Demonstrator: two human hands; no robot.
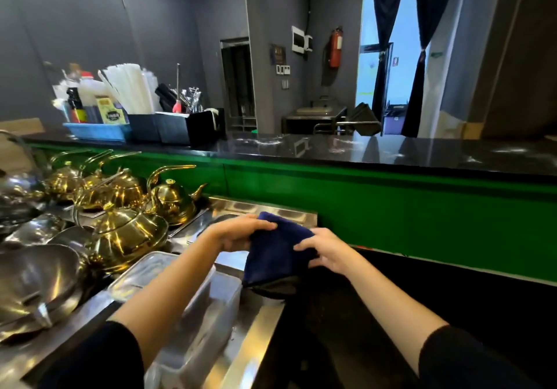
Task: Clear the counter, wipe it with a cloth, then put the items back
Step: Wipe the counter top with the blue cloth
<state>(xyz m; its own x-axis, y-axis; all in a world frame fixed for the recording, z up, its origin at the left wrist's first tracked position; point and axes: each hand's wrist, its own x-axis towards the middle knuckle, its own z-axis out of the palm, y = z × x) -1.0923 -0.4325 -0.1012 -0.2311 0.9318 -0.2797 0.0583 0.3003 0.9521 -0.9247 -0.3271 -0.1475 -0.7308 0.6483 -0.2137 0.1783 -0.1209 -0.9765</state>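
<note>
Both hands are closed on a dark blue cloth, held up in the air between them: the left hand clasps its upper left edge with the fingers curled over the top, and the right hand pinches its right side, thumb on the near face. The cloth hangs folded, its lower end drooping just above the steel worktop and touching nothing else that can be made out. Under the left forearm sits a clear plastic container with a lid. To the left of it stand several gold kettles, crowded together, with steel pots nearer the camera. Beyond a green wall panel runs the glossy black counter, bare along its middle and right; at its left end stand a blue tray of bottles and boxes and dark bins of straws and utensils, set side by side
</note>
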